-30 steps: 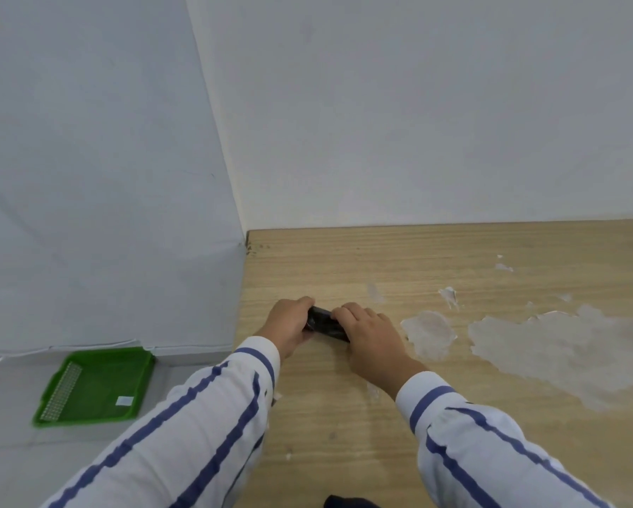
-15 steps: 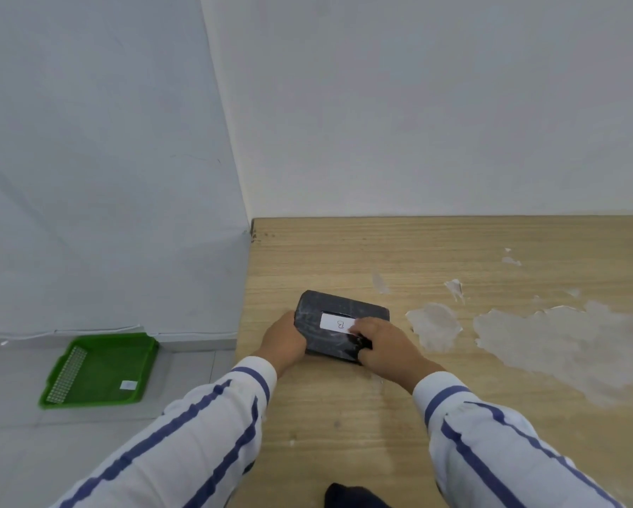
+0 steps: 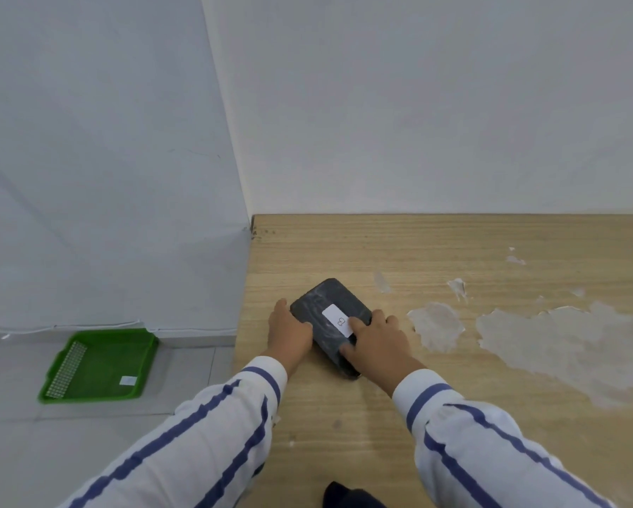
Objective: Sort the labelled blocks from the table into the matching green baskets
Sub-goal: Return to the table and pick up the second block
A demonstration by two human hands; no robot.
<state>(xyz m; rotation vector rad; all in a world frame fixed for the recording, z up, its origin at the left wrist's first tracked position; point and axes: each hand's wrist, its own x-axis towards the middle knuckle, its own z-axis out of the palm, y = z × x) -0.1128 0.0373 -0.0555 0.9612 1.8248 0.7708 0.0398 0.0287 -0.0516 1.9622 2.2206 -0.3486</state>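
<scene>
A flat black block [image 3: 322, 306] with a white label [image 3: 338, 320] on its top face is held over the wooden table [image 3: 435, 251], near the table's left edge. My left hand [image 3: 289, 331] grips its left side. My right hand [image 3: 375, 341] grips its near right corner, with the thumb on the label. The block is turned at an angle, its far end pointing away and left. A green basket [image 3: 98, 368] with a small white label lies on the floor to the left, below the table.
Pale patches of peeled surface [image 3: 549, 339] mark the table's right half. A grey wall corner stands behind the table. A dark object [image 3: 348, 496] shows at the bottom edge. Grey tiled floor [image 3: 183, 383] surrounds the basket.
The block was edge-on between my hands, then turned label-up. It has since rotated so its long side points away and left, while both hands keep hold.
</scene>
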